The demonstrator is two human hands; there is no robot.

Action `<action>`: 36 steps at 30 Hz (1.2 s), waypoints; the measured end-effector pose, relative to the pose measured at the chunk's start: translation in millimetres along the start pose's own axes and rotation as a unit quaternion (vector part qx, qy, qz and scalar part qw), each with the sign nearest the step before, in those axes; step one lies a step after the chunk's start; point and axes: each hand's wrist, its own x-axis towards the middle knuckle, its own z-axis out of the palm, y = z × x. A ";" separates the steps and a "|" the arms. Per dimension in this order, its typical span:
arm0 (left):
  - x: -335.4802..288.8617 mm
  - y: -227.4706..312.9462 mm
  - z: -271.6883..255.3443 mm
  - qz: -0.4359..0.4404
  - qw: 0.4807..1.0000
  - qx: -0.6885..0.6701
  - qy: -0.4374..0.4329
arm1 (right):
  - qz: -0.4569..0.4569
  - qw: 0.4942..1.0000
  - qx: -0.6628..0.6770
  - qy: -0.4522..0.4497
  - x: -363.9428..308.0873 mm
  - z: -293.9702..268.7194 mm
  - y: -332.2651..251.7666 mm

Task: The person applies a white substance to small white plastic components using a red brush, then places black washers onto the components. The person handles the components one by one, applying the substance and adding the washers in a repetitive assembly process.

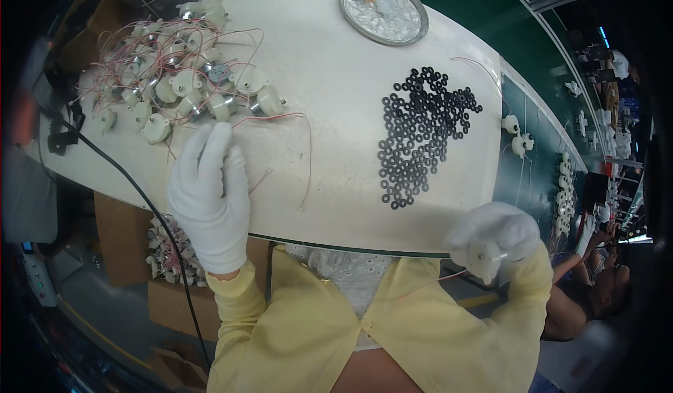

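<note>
My left hand (212,197), in a white glove, lies at the near edge of a heap of small motors (186,84) with cream plastic housings, metal bodies and thin red and white wires. Its fingers stretch toward the heap, somewhat apart, with nothing visible in them. At the table's front right edge my right hand (508,232), also gloved and blurred, closes around one small motor (485,258) whose wire trails down to the left. Many black rubber rings (420,133) lie spread in a patch on the white table between both hands.
A round dish of pale grease (384,11) with a red-handled stick stands at the far edge. Right of the table runs a green conveyor belt (519,175) carrying a few motors. A black cable (133,175) crosses at left; cardboard boxes (123,242) sit below. Other people work at far right.
</note>
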 end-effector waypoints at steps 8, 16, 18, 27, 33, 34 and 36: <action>2.0 0.6 3.3 -0.007 1.000 -0.003 0.015 | -0.129 0.766 -0.559 0.292 -11.1 -27.9 21.8; 1.3 2.5 1.8 -0.015 1.000 0.007 0.006 | -0.237 0.540 -0.768 0.247 6.6 -26.1 7.6; 0.5 4.1 -0.3 -0.038 0.999 0.004 -0.023 | -0.229 0.507 -0.785 0.271 6.3 -26.2 13.5; 0.1 2.1 2.4 -0.016 1.000 -0.007 0.017 | -0.160 0.394 -0.828 0.366 -5.4 -34.0 6.7; 1.0 1.7 2.9 -0.014 1.000 -0.009 0.015 | -0.196 0.504 -0.795 0.276 1.4 -24.3 6.3; 1.3 1.7 3.0 -0.013 1.000 -0.006 0.015 | -0.203 0.546 -0.771 0.258 4.4 -24.3 5.9; 2.0 1.7 2.2 -0.009 1.000 -0.001 0.014 | -0.257 0.645 -0.684 0.222 13.7 -23.8 7.5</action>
